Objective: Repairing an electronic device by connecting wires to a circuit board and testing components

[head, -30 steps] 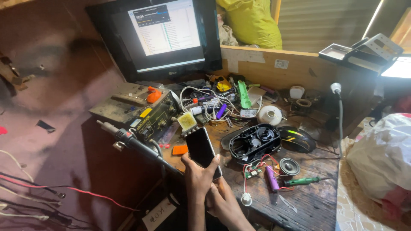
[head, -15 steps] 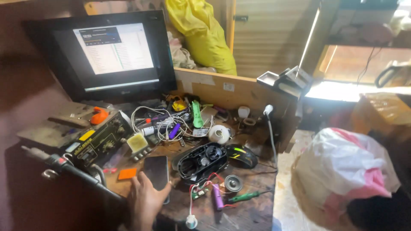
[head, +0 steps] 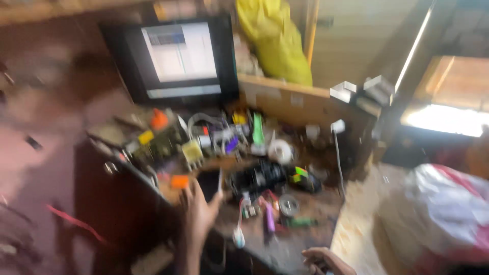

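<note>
Though the view is motion-blurred, the left hand (head: 199,216) shows its fingers closed on a dark phone (head: 210,184), held upright over the near-left edge of the cluttered counter (head: 300,239). Right hand (head: 323,260) rests at the near edge; its finger state cannot be told. A lit monitor (head: 178,58) stands far left.

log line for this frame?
left hand: holds dark phone | right hand: empty, bench edge | frame blurred

Heavy motion blur throughout; daylight glares at right window (head: 448,119); left dim.
</note>
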